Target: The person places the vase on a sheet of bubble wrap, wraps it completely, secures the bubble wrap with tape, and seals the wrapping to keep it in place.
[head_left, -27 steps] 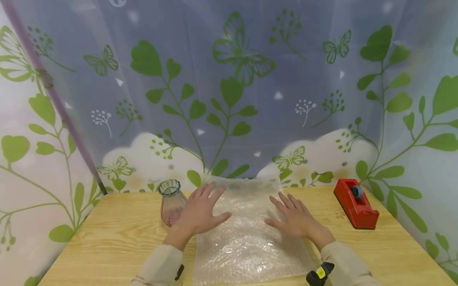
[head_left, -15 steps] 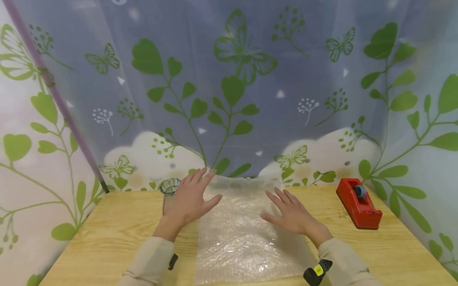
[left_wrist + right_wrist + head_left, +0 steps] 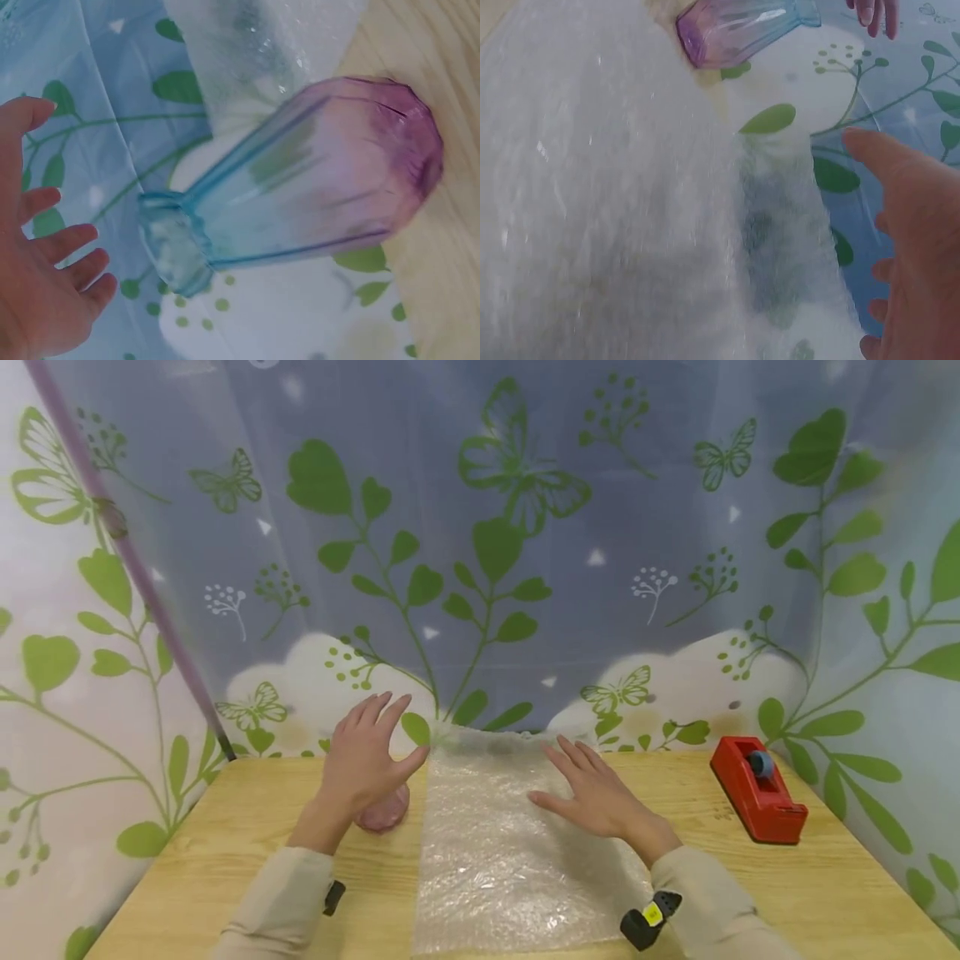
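Note:
A glass vase [image 3: 315, 172], blue at its scalloped rim and pink toward its base, stands on the table left of a sheet of bubble wrap [image 3: 510, 852]. In the head view my left hand [image 3: 363, 764] covers most of the vase, leaving the pink base in sight below the thumb. The left wrist view shows that hand's spread fingers apart from the rim, holding nothing. My right hand [image 3: 600, 793] hovers over the right part of the bubble wrap, fingers extended and thumb out. The sheet lies flat, its far end rising against the printed curtain.
A red tape dispenser [image 3: 759, 789] with a roll of tape [image 3: 761, 765] stands at the right of the wooden table [image 3: 240, 860]. The patterned curtain [image 3: 420, 568] hangs right behind the table's back edge. A purple pole [image 3: 153, 589] slants down at the left.
My left hand has moved left and upward, now covering the vase's neck and rim. The right hand has drifted slightly left and up over the sheet. The bubble wrap and dispenser stay put.

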A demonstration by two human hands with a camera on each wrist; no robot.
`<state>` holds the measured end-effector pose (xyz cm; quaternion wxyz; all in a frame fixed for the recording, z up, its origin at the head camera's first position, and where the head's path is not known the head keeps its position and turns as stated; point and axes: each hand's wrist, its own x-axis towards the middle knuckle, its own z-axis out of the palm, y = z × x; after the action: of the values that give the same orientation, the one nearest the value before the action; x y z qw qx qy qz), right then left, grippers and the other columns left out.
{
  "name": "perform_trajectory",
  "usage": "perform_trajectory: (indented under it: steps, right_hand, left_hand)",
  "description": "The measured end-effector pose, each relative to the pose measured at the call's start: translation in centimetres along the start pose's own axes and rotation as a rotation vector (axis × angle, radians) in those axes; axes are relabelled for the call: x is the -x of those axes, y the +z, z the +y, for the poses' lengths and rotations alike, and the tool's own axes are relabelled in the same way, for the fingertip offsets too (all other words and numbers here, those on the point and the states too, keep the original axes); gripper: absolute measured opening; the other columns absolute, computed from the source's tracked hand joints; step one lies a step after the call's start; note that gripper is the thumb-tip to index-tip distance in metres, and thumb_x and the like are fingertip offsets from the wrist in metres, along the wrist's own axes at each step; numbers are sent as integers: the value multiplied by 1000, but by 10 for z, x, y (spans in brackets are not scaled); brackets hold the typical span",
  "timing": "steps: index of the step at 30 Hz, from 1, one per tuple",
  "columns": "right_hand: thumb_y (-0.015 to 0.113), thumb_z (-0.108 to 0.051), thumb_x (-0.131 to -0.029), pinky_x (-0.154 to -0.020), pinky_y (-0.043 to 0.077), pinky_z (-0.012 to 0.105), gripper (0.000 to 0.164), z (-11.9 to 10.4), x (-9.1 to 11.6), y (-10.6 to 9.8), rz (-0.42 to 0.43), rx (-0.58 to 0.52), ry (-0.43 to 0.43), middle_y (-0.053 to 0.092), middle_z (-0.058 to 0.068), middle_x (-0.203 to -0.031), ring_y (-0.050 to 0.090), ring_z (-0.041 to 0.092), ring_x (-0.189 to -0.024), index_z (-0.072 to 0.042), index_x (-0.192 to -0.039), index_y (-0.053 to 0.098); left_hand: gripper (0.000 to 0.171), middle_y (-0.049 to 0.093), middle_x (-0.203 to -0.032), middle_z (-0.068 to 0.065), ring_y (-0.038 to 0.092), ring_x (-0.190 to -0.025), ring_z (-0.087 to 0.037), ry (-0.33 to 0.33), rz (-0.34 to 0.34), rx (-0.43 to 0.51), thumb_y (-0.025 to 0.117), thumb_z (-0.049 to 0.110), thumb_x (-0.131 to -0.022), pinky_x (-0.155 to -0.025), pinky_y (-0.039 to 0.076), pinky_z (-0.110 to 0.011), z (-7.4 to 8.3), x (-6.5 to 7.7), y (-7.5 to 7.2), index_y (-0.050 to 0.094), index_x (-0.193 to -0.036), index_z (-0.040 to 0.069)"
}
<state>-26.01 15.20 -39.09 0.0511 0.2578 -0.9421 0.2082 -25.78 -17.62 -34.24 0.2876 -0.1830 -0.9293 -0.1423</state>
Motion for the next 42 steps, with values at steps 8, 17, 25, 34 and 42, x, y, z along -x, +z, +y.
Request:
perform_trajectory:
  steps: [8, 17, 25, 34, 42]
  right_hand:
    - [50, -61, -89, -107, 15, 61, 83, -18, -17, 9, -28, -83, -5, 13, 13, -157, 10, 38, -141, -17, -153, 21]
    - [49, -63, -89, -109, 16, 57, 83, -33, -28, 17, -29, -69, -42, 13, 12, -157, 12, 37, -141, -18, -153, 21]
    - [50, -63, -89, -107, 18, 58, 83, -42, -32, 27, -55, -87, -39, 14, 13, -157, 11, 39, -141, -20, -153, 21]
    - [50, -61, -89, -108, 19, 57, 82, -48, -35, 37, -75, -108, -25, 18, 13, -156, 12, 37, -141, -18, -153, 23]
    - [51, -63, -88, -107, 22, 57, 81, -53, -34, 46, -88, -128, 2, 17, 11, -156, 14, 35, -141, -22, -153, 23]
  left_hand:
    - [76, 49, -132, -22, 46, -118, -43, -70, 106, 45, 71, 46, -78, -94, 37, -58, -21, 14, -4, 49, -136, 4]
    - [115, 35, -142, -29, 35, -128, -46, -308, 18, 222, 73, 59, -72, -101, 31, -58, -36, 30, -6, 16, -149, -4]
    - [129, 15, -150, -32, 20, -135, -48, -486, -136, 372, 71, 63, -72, -105, 23, -60, -47, 51, 4, -9, -149, -1]
    - [131, 18, -146, -36, 25, -132, -50, -572, -199, 402, 74, 61, -70, -103, 26, -59, -58, 67, 18, -9, -148, -4]
    - [126, 18, -142, -41, 25, -129, -54, -629, -288, 502, 80, 46, -71, -102, 28, -59, -60, 75, 35, -5, -145, -11]
